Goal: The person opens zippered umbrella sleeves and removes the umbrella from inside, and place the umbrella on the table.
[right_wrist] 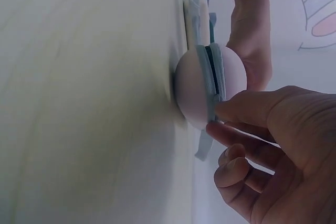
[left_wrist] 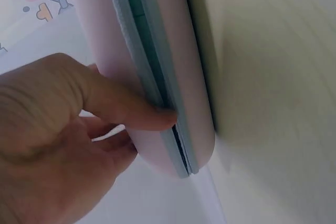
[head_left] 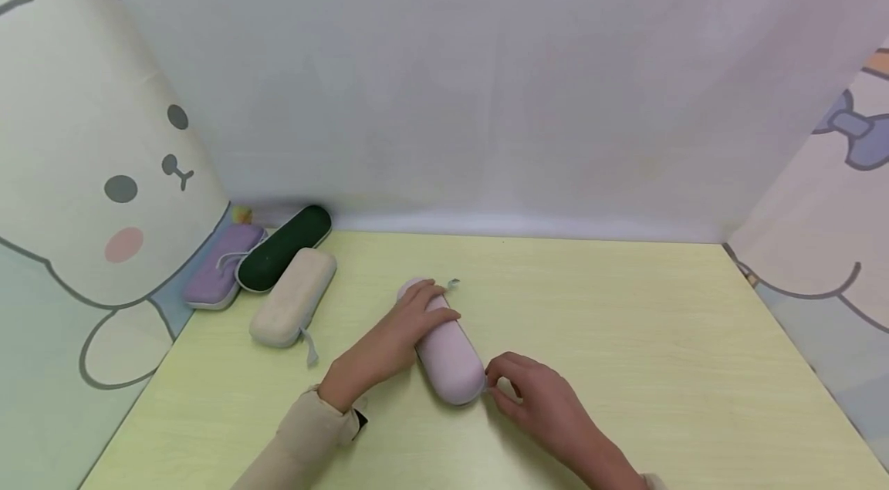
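Note:
A pale pink zippered case (head_left: 453, 363) lies slanted on the table, its rounded near end toward me. My left hand (head_left: 410, 320) grips it across the far half, with the thumb (left_wrist: 149, 118) on the grey zipper edge. Along that side the zipper tapes stand apart, and teal lining shows in the gap. At the near end my right hand (head_left: 538, 401) pinches the zipper pull between thumb and forefinger. A grey fabric tab (right_wrist: 203, 145) hangs just below those fingertips in the right wrist view. Above them the zipper (right_wrist: 212, 72) shows a dark gap.
Three more cases lie together at the back left: a purple one (head_left: 221, 266), a dark green one (head_left: 285, 249) and a cream one (head_left: 295, 297) with a fabric tab. A plain cloth backdrop (head_left: 486, 89) rises behind the table (head_left: 625, 320); printed cloth hangs at both sides.

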The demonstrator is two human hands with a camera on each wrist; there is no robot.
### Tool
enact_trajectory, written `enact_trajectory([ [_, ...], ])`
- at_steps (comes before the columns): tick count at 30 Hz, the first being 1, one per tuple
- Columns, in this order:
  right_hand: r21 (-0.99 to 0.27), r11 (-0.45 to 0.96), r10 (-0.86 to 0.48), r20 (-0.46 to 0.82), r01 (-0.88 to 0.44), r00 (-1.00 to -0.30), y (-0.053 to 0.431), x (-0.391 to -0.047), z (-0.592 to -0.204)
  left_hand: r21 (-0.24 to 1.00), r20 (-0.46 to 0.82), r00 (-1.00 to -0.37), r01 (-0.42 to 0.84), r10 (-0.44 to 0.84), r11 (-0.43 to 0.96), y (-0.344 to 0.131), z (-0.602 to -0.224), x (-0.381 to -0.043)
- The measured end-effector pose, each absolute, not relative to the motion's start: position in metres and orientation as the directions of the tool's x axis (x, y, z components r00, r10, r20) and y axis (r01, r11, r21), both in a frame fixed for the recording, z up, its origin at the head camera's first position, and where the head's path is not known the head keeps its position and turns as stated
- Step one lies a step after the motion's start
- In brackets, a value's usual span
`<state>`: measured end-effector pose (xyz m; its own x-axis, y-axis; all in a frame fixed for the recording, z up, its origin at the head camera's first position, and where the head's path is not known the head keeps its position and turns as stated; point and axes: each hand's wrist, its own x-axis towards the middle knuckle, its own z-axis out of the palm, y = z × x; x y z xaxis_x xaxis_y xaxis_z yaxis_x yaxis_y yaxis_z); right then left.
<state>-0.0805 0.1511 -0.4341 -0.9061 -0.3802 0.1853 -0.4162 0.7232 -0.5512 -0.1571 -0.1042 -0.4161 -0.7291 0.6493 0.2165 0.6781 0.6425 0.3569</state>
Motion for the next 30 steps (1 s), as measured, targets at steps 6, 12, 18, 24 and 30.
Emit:
enact_trajectory([
  [6, -0.564, 0.712, -0.376, 0.197, -0.418, -0.906, 0.146, -0.076, -0.438, 0.399, 0.225, -0.830, 0.556, 0.510, 0.729, -0.101, -0.417, -0.160],
  [12, -0.545, 0.704, -0.386, 0.243, -0.455, -0.890, 0.143, -0.075, -0.439, 0.482, 0.187, -0.904, 0.425, 0.384, 0.766, -0.093, -0.417, -0.160],
  [18, -0.503, 0.718, -0.399, 0.269, -0.481, -0.877, 0.141, -0.075, -0.437, 0.536, 0.075, -0.933, 0.336, 0.353, 0.775, -0.088, -0.415, -0.155],
  [24, -0.530, 0.714, -0.389, 0.243, -0.457, -0.889, 0.141, -0.076, -0.437, 0.564, 0.033, -0.933, 0.314, 0.359, 0.764, -0.088, -0.415, -0.152],
  [30, -0.565, 0.695, -0.380, 0.236, -0.444, -0.894, 0.142, -0.078, -0.439, 0.555, 0.011, -0.928, 0.315, 0.371, 0.770, -0.089, -0.414, -0.153],
])
